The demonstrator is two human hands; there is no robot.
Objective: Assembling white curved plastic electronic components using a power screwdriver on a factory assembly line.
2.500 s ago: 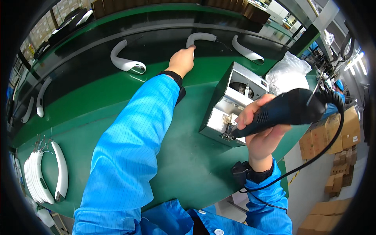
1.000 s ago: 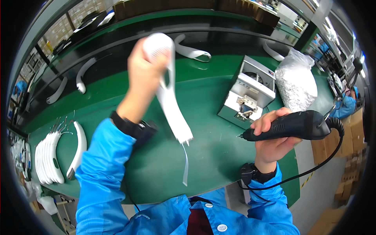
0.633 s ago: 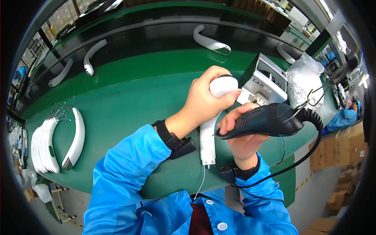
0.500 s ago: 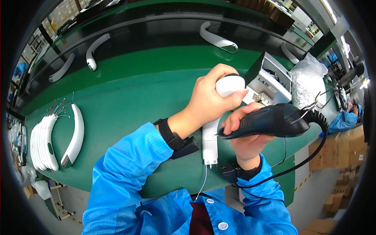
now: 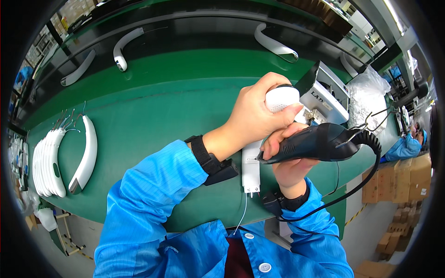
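Note:
My left hand [image 5: 259,109] is closed around the rounded, perforated upper end of a white curved housing [image 5: 251,176]. The housing's lower end points toward me over the green table, with small metal prongs and a thin white wire [image 5: 244,214] hanging from it. In my right hand [image 5: 287,157] is a black electric screwdriver [image 5: 320,142], lying sideways with its tip at the housing's face just below my left hand. Whether the tip sits in a screw is too small to tell. My hands hide the housing's middle part.
Several white curved housings [image 5: 48,162] with loose wires stand at left, one [image 5: 85,157] slightly apart. Others, such as this housing [image 5: 121,48], lie on the dark conveyor beyond. A metal box [image 5: 327,99] and a clear plastic bag [image 5: 368,99] sit right, near the coiled cord [image 5: 376,157].
Both hands stay on the same things, the left appearing slightly farther right in view. The housings on the conveyor have shifted right and farther away, while those at the table's left shift slightly left.

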